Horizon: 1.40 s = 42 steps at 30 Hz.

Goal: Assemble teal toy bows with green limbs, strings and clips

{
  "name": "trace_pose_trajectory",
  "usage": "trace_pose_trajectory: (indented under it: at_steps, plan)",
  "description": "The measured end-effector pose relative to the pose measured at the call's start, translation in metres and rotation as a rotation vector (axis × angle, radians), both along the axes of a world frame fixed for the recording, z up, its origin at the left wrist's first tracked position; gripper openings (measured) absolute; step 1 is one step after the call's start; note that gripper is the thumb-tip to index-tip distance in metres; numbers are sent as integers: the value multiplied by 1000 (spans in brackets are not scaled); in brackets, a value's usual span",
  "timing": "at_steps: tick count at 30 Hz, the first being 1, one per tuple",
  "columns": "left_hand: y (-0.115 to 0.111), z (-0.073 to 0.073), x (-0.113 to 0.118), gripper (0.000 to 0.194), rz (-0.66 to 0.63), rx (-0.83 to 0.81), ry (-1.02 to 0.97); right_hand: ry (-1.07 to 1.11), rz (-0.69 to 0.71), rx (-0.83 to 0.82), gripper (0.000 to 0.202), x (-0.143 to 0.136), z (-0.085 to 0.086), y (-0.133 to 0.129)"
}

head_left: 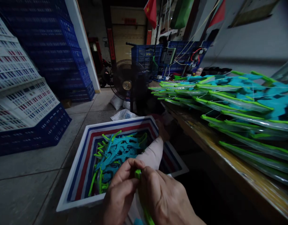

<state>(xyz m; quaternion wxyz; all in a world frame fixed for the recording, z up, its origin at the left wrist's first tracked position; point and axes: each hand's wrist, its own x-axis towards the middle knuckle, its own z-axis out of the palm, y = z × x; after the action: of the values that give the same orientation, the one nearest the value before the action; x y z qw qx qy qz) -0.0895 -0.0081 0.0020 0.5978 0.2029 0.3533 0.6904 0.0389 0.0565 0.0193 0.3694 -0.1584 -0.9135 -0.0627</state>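
Observation:
Close to my body, my left hand (122, 190) and my right hand (161, 195) meet at the lime-green tip of a toy bow (137, 173). The fingers of both are closed in a pinch around that tip. Lower down, more of its green limb shows beneath my right hand, with a bit of teal at the bottom edge; the rest is hidden. Just beyond my hands, a striped bin (84, 162) with a white rim holds a heap of teal and green toy bows (121, 150). A pale-clothed leg (153, 153) lies across the bin's right part.
On my right, a wooden table (205, 137) bears stacked strung toy bows (242, 106). A black fan (127, 82) stands beyond the bin, with white sacks (122, 114) near it. Blue crates (71, 62) and white crates (22, 93) are piled on the left.

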Motion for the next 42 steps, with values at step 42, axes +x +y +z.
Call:
trace_pose_trajectory:
  at_steps: [42]
  plan:
    - [9,-28,37,36,-135,-150,227,475,216,-1135,46,53,-43,17]
